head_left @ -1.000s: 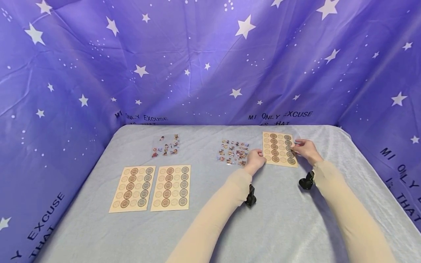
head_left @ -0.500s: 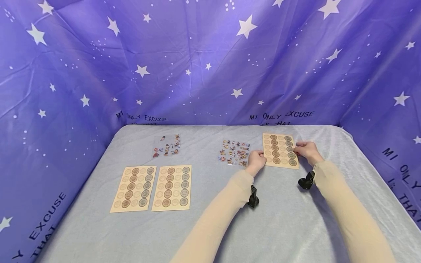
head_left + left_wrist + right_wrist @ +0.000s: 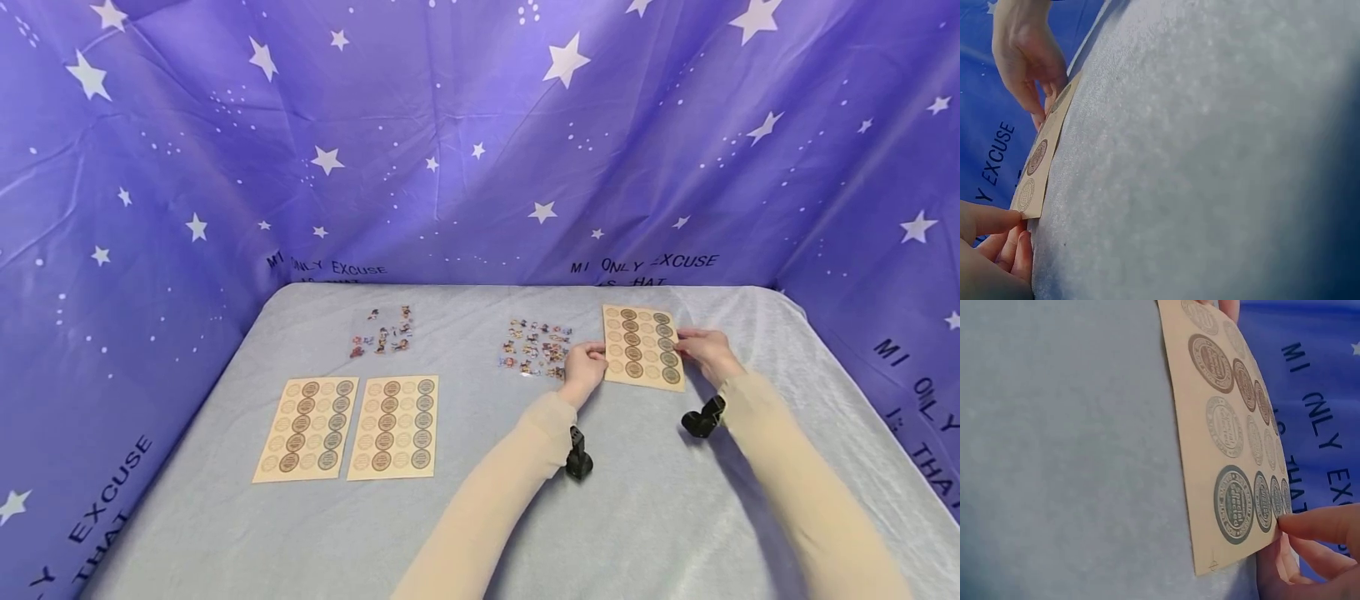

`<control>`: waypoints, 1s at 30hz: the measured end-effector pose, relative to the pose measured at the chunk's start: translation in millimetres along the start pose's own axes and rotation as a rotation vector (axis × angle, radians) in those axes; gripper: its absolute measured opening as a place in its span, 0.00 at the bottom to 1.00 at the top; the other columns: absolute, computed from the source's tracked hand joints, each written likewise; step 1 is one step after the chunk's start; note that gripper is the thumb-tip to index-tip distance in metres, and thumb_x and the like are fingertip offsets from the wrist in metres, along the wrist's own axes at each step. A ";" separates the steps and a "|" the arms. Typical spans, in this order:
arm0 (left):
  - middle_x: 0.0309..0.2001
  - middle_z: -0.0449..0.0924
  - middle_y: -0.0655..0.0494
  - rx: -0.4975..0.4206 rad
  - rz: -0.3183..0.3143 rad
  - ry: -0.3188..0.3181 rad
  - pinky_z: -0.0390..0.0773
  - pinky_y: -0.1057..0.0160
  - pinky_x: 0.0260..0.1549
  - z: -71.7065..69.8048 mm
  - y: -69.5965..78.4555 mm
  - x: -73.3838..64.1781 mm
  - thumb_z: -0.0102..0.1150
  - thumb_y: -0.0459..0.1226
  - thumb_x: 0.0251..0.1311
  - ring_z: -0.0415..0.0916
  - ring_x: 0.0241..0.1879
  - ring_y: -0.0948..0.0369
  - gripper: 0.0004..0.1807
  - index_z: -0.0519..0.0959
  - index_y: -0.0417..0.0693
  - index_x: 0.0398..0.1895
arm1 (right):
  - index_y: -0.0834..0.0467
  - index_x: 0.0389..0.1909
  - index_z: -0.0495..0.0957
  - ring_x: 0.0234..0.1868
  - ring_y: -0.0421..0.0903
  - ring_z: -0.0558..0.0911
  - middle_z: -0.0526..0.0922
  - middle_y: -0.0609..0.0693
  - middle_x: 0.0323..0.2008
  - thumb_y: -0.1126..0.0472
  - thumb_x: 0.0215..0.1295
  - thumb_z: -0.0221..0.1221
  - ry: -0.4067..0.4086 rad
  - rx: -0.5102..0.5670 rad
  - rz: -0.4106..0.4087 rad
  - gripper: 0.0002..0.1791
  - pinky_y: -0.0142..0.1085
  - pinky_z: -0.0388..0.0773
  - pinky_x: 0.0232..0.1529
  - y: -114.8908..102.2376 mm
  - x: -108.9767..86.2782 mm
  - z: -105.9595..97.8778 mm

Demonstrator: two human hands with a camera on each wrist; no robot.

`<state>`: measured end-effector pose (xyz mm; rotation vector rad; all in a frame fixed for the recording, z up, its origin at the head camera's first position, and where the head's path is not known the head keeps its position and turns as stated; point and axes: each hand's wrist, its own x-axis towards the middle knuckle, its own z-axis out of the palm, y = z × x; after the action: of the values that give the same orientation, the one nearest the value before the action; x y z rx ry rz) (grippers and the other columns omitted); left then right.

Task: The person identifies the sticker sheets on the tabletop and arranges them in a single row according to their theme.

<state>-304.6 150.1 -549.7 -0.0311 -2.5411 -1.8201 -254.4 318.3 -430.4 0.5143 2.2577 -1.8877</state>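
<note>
Now, head view: we find the round-label sheet [image 3: 642, 347] at the far side of the bench [image 3: 487, 533], right of centre, just beside a clear sticker sheet [image 3: 532, 340]. Its near right corner has dipped slightly nearer this last second, along with the right hand [image 3: 710, 352]; the left hand [image 3: 585, 367] pinches the left edge.

Left wrist view: we see thumb on top at a corner, fingers curled below.

Right wrist view: right thumb and fingers pinch the opposite edge, closed to the sheet's thickness; it bows. We judge its placing unsettled, neither side being released.
</note>
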 end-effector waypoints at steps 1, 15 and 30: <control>0.20 0.76 0.65 -0.029 -0.006 0.003 0.69 0.71 0.19 -3.4 4.9 -3.2 0.55 0.26 0.44 0.68 0.19 0.66 0.15 0.83 0.55 0.30 | 0.74 0.61 0.50 0.25 0.29 0.74 0.73 0.32 0.19 0.76 0.55 0.48 -0.005 0.032 0.009 0.32 0.22 0.75 0.33 -0.7 -1.9 0.0; 0.28 0.81 0.47 -0.347 -0.244 0.014 0.77 0.68 0.24 -66.5 81.3 -65.3 0.54 0.21 0.47 0.76 0.25 0.61 0.14 0.80 0.38 0.37 | 0.65 0.66 0.44 0.25 0.34 0.77 0.79 0.40 0.19 0.75 0.56 0.48 -0.072 0.263 0.130 0.36 0.25 0.76 0.29 -10.9 -24.7 4.8; 0.29 0.81 0.43 -0.453 -0.241 -0.041 0.78 0.66 0.23 -89.3 80.5 -80.4 0.52 0.20 0.46 0.74 0.20 0.63 0.15 0.79 0.36 0.38 | 0.65 0.65 0.46 0.29 0.36 0.79 0.81 0.43 0.24 0.76 0.56 0.50 -0.144 0.386 0.086 0.36 0.27 0.77 0.35 -14.8 -49.8 11.1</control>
<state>-222.0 90.9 -446.8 0.2438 -2.1762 -2.4717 -214.5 297.2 -402.4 0.4951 1.7590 -2.2444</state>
